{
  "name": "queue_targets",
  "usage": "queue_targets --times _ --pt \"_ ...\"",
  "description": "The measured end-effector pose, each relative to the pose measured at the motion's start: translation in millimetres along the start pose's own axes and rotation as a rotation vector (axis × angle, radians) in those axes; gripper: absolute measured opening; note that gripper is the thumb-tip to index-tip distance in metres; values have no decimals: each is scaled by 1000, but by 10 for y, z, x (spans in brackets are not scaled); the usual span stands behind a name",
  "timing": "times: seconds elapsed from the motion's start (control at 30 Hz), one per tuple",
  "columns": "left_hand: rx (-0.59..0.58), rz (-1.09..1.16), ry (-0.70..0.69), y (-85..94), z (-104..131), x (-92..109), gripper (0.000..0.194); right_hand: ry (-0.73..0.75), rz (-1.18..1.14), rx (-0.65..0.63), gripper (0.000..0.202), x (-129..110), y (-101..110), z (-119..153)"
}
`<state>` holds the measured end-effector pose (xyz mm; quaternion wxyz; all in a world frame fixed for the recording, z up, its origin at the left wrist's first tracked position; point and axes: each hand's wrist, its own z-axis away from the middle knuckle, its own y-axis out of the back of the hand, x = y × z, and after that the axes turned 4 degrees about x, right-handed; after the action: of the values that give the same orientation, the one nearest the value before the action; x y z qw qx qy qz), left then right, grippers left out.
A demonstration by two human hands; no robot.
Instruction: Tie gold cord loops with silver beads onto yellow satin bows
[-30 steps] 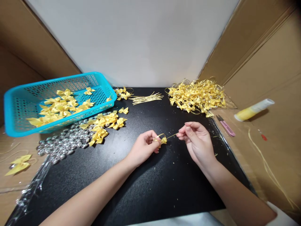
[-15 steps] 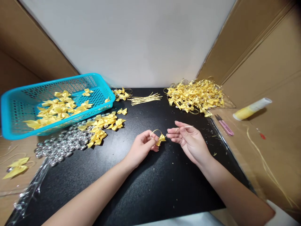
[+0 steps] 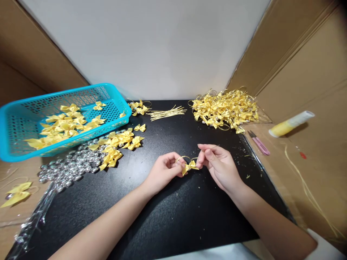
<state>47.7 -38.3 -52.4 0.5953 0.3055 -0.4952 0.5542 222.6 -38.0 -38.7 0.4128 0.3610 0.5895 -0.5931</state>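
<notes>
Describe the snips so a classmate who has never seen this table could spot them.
Find the black tabletop and follow its right edge to near the heap of yellow bows. Beside that edge, on brown cardboard, lie the snips, dark blades towards the heap. Their handle is pink, unlike the yellow and white tube farther right.

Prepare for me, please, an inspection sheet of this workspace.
Surface: black tabletop, small scraps near its right edge.
Job's things: yellow bow between the hands; blue basket with bows inside; silver beads; gold strips; bow pile at far right.
Clutter: pink snips and a tube beyond the right edge.
Hands: left hand pinches the bow; right hand at its right end, grip unclear.
Cables: nothing seen.
Surroundings: white panel behind, cardboard at both sides.
</notes>
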Motion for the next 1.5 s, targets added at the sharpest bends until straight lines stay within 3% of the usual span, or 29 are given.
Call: queue_targets --times 0.27,0.7,1.23,1.5 --pt "-51 61 116 21 5 -17 26 28 19 -49 17 49 38 25" --pt "-24 -23 96 -19 -8 -2 20 56 6 -212 17 74 5 73" --pt "-58 -57 117 -19 -7 -5 14 130 92 -171 14 97 29 60" --pt "27 -101 142 -46 -5 21 6 31 9 -108 19 36 -21 70"
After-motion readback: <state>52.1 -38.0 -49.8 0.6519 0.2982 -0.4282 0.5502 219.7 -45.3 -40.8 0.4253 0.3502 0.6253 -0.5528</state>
